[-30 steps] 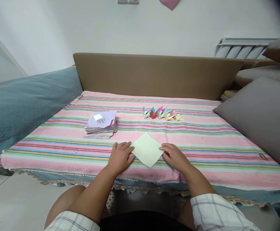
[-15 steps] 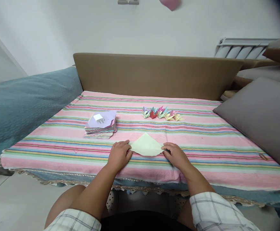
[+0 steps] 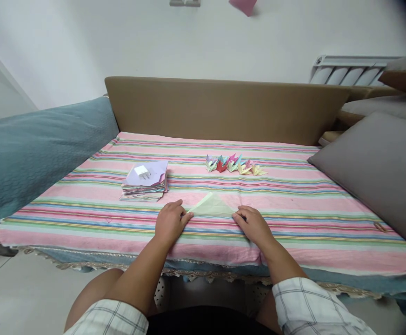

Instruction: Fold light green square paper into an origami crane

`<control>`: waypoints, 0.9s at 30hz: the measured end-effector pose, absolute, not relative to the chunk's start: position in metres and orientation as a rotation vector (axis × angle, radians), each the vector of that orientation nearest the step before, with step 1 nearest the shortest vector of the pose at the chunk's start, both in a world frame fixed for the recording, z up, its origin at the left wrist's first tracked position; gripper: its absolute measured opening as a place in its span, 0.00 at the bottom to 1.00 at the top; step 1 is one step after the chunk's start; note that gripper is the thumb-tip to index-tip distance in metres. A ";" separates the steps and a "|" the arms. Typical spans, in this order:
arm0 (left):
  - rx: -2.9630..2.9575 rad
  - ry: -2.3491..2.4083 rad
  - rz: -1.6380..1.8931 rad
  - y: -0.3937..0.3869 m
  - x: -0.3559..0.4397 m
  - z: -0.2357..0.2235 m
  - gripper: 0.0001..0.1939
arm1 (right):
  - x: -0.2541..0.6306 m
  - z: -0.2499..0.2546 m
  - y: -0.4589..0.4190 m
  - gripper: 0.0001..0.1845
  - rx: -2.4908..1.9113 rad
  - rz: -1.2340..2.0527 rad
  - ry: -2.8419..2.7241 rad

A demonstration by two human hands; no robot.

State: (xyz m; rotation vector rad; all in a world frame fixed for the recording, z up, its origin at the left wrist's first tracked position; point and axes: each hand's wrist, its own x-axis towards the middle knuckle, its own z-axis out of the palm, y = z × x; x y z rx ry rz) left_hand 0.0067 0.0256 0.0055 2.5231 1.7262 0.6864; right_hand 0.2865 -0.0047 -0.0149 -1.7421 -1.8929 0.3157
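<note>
A pale green sheet of origami paper (image 3: pixel 212 206) lies folded into a low triangle, its peak pointing away from me. My left hand (image 3: pixel 170 223) pinches the left corner between thumb and fingers. At the right corner, my right hand (image 3: pixel 253 223) grips the paper the same way. Beyond the sheet, several folded paper cranes (image 3: pixel 233 164) in red, pink, blue, green and yellow stand close together in rows. To the left sits a stack of coloured paper (image 3: pixel 144 190), lilac on top, with a white plug adapter (image 3: pixel 141 172) resting on it.
A pink striped cloth (image 3: pixel 84 223) covers the sofa seat. Grey cushions (image 3: pixel 373 163) lean at the right, and a blue-covered armrest (image 3: pixel 45 144) bounds the left. The brown backrest (image 3: pixel 223 111) rises behind. A small brown ring-like object (image 3: pixel 380 226) lies near the right cushion.
The near edge of the green paper has folded up and away from me, turning the bulging shape into a flatter triangle. Both hands still hold its corners.
</note>
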 end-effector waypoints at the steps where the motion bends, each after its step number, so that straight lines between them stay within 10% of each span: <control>1: 2.530 1.733 0.691 0.026 0.007 0.005 0.15 | 0.285 -0.016 -0.004 0.17 -1.751 0.296 -1.884; 27: 2.871 1.543 0.669 0.018 0.031 -0.004 0.20 | 0.271 -0.026 -0.001 0.12 -1.840 0.024 -1.758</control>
